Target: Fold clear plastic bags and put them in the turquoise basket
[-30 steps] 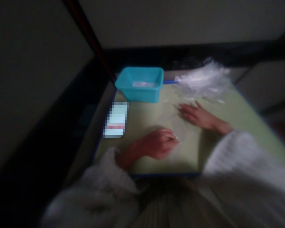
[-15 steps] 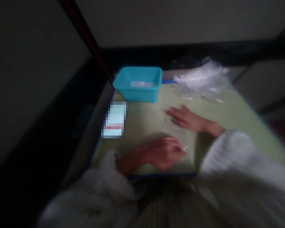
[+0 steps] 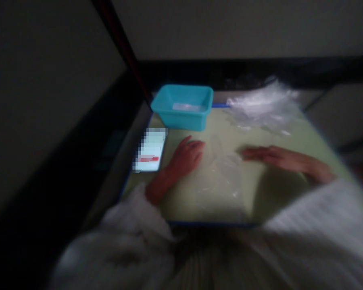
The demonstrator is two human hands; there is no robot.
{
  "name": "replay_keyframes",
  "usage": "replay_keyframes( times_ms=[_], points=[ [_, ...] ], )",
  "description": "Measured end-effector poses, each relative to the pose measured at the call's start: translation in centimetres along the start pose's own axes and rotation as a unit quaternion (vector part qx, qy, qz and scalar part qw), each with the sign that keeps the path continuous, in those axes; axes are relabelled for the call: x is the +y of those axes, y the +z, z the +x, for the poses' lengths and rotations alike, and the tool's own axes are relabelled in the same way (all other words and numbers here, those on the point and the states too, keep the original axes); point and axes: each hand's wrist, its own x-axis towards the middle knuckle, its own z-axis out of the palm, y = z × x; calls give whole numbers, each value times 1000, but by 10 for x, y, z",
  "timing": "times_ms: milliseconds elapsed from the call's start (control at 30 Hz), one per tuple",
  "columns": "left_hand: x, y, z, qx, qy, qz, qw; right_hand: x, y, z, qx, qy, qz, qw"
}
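A clear plastic bag lies flat on the pale yellow-green tabletop, close to its front edge. My left hand is at the bag's upper left side, fingers slightly bent and apart, with nothing seen in it. To the right of the bag is my right hand, its fingers stretched out and pointing left; it appears to hold nothing. Whether either hand touches the bag is hard to tell in the dim, blurred picture.
A turquoise plastic basket with a whitish piece inside stands at the back left. A heap of clear plastic bags lies at the back right. A lit phone, its screen pixelated, rests by the left edge. The table has a blue rim.
My left hand has moved up and left from the bag's lower part, and its fingers have opened. My right hand has shifted right, off the bag. The view has turned slightly.
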Motion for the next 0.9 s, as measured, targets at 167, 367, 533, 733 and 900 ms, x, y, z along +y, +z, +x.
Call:
replay_keyframes(
  times_ms=[167,367,533,733,900],
  points=[
    [0,2,-1,-45,-16,9,999,0,4,6,20,30,-17,999],
    [1,3,-1,-65,-18,4,998,5,16,20,67,74,-110,989],
    [2,4,-1,-62,-21,-6,998,7,23,29,100,70,-156,980],
    [1,8,-1,-55,-42,-17,997,-2,26,33,132,48,-152,978],
    [4,13,1,-48,-59,-48,996,-1,37,46,147,-2,-175,974]
  ],
)
